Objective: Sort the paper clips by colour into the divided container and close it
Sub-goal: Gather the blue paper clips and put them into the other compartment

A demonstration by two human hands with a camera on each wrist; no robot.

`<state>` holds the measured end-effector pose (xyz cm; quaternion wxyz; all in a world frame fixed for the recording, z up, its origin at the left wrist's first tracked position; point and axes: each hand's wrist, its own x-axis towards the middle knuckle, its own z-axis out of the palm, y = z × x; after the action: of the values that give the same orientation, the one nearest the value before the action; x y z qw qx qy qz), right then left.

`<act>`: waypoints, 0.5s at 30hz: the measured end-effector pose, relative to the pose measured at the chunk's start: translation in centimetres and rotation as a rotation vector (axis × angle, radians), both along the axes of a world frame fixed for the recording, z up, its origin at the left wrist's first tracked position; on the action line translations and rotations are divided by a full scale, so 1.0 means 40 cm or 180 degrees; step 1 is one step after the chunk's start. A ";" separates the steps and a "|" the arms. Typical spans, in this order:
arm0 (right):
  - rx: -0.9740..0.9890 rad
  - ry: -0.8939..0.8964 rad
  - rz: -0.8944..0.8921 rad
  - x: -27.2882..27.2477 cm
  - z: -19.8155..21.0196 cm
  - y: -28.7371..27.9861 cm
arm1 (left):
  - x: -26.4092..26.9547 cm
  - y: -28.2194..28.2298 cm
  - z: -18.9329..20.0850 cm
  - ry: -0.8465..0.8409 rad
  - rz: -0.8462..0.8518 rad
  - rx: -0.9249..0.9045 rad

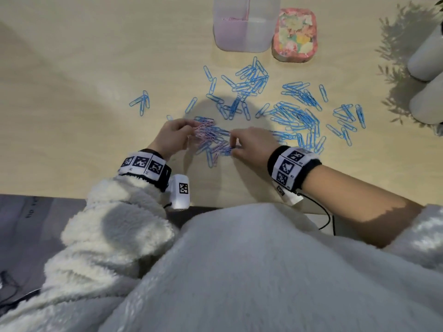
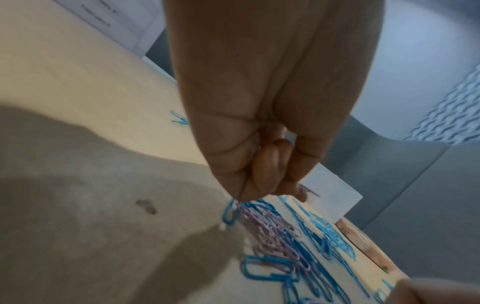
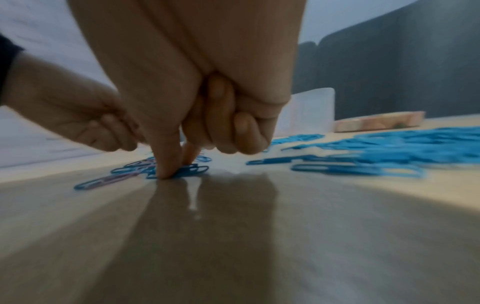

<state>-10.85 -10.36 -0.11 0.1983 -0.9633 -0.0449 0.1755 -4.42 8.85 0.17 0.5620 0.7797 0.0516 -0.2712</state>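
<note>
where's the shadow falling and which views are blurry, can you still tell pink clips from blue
Head view: the person's shadow covers the mixed pile of clips between the left hand and right hand; pink and blue still separate; plant shadows at right. Left wrist view: soft but colours readable, table half shaded. Right wrist view: the blue clips smear into a band; the thumb and a fingertip press a blue clip.

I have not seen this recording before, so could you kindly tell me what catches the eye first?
Bright blue wire paper clips lie scattered across the pale wooden table. At the near middle, the left hand and right hand pick at a mixed blue-and-pink clip pile. At the far edge stands a translucent divided container beside a floral lid.
</note>
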 end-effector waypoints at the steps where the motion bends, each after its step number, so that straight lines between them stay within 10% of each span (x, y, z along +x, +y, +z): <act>1: 0.0086 0.0055 -0.0128 -0.003 -0.003 -0.013 | -0.002 0.007 -0.008 0.0237 0.0134 -0.0150; 8: 0.1025 0.0288 -0.1159 -0.001 -0.005 -0.112 | -0.021 0.004 -0.045 0.0366 -0.0125 -0.0102; 15: 0.0010 -0.0277 -0.0866 -0.013 0.003 -0.080 | -0.039 -0.018 -0.051 -0.0119 -0.0515 0.0154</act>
<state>-11.38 -13.55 0.02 0.2197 -0.9668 0.0773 0.1049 -5.97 8.14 -1.85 0.5201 0.7996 -0.0156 -0.2998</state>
